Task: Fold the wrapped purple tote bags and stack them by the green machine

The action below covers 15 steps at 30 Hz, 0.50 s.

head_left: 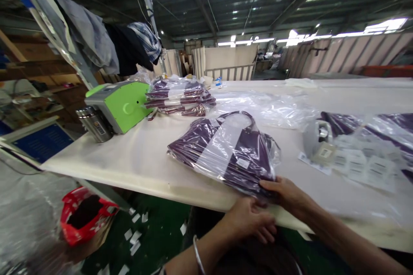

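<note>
A purple and white striped garment in a clear plastic bag (pixel 226 150) lies on the cream table (pixel 138 159) near its front edge. My right hand (pixel 285 193) grips the bag's near corner with curled fingers. My left hand (pixel 250 221) sits just below the table edge under that corner, fingers curled and touching the bag's underside. A metal bangle (pixel 197 253) circles my left wrist.
A stack of bagged striped garments (pixel 180 96) lies at the back beside a green machine (pixel 121 103) and a steel flask (pixel 93 124). Loose plastic bags (pixel 267 107), a label sheet (pixel 355 163) and a tape dispenser (pixel 318 139) lie to the right. A red bag (pixel 82 215) sits on the floor.
</note>
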{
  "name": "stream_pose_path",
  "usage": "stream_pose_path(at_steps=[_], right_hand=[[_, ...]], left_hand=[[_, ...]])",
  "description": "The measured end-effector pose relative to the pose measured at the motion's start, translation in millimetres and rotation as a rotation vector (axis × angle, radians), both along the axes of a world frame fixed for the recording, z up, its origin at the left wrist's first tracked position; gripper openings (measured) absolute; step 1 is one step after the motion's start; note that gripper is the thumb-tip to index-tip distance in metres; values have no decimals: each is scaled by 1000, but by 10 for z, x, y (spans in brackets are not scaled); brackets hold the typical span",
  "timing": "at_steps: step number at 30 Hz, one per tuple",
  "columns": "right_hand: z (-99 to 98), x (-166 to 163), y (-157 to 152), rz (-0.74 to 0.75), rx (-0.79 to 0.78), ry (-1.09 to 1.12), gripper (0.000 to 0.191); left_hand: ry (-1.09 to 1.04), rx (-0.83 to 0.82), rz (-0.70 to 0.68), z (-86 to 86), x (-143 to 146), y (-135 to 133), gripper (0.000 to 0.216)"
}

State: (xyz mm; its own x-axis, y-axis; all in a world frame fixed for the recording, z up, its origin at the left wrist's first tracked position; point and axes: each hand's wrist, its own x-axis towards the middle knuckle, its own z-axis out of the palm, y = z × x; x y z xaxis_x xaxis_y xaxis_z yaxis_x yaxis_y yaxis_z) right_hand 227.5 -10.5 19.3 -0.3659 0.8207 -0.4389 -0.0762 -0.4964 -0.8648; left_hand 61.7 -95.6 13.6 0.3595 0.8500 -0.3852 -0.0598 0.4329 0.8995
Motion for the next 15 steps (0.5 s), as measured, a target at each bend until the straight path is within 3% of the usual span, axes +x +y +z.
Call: stream_pose_path(at_steps=[2, 3, 6, 8, 10, 12, 15], right_hand=[[12, 424, 114, 46, -9, -53, 51], [19, 616, 169, 93, -5, -71, 50], [93, 1052, 321, 273, 47, -191, 55], [217, 1211, 417, 374, 94, -485, 72], [396, 1247, 495, 396, 235, -927, 94], [577, 1128, 533, 286, 462, -1274, 105], [697, 656, 536, 42, 831, -1359, 85]], left_hand=[[171, 127, -111, 171, -119, -19, 53], [268, 243, -90, 277, -231, -7, 41], [523, 573, 84, 604, -707, 151, 29], [724, 683, 184, 764, -1052, 339, 31], [908, 760, 235, 841, -1346, 536, 36], [1106, 842, 247, 840, -1556, 704, 42], [1381, 955, 200, 754, -1710, 890, 48]])
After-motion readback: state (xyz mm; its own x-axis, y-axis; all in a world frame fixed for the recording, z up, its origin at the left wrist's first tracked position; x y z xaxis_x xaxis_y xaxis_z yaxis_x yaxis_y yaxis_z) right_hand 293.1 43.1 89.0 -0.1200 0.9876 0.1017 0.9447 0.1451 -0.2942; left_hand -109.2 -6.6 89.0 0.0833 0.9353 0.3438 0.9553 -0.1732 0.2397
